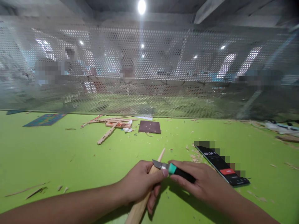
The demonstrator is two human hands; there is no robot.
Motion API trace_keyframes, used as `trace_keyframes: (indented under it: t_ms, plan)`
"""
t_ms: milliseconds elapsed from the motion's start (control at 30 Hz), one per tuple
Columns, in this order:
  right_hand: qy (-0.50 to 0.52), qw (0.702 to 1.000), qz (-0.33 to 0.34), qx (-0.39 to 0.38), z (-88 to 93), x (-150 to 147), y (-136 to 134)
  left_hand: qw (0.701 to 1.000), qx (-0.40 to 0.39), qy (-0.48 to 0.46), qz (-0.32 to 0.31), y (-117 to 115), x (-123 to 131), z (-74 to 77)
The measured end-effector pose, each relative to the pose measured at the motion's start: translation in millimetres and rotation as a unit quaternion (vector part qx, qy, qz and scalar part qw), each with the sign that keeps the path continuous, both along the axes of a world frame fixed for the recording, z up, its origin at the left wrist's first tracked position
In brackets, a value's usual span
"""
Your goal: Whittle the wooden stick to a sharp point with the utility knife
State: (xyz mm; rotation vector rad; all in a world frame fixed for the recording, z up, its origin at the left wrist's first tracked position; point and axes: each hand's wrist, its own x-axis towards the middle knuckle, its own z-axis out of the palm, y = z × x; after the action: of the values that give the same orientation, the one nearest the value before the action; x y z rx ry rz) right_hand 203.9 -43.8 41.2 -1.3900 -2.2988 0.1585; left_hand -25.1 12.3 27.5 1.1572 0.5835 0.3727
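My left hand (143,182) is closed around a pale wooden stick (137,210), whose tapered tip points away from me over the green table. In my right hand (198,179) is a carving knife (183,175) with a black and teal handle. Its grey blade lies across the stick just above my left fist, pointing left. My left thumb presses by the base of the blade. Part of the stick is hidden under my left fingers.
A phone (221,165) showing a timer lies right of my hands, beside wood shavings (195,155). Farther back are a dark brown square sheet (149,127), a notched wooden stick (107,133) among other sticks, and a patterned sheet (44,120). A perforated screen (149,93) borders the green table (81,165).
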Motion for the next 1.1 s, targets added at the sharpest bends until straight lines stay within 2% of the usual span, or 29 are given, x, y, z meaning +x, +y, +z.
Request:
trace_keyframes:
  t_ms: [233, 400, 567, 767, 1100]
  plan:
    - [-0.022, 0.996, -0.068, 0.054, -11.0, 5, 2, 1.0, 0.006, 0.001, 0.018, -2, -1, -1.2]
    - [0.011, 0.99, -0.1, 0.095, -10.7, 10, 8, 1.0, 0.012, -0.008, 0.026, -1, -1, 0.5]
    - [0.014, 0.992, -0.095, 0.085, -6.2, 9, 8, 0.998, -0.008, -0.046, 0.04, -2, 0, 1.4]
    - [0.001, 0.995, -0.065, 0.072, -3.4, 13, 8, 0.991, -0.107, -0.07, 0.03, -2, -2, 6.9]
    - [-0.003, 0.999, -0.045, -0.024, -0.9, 7, 4, 0.997, -0.066, -0.048, 0.012, 1, -6, 2.9]
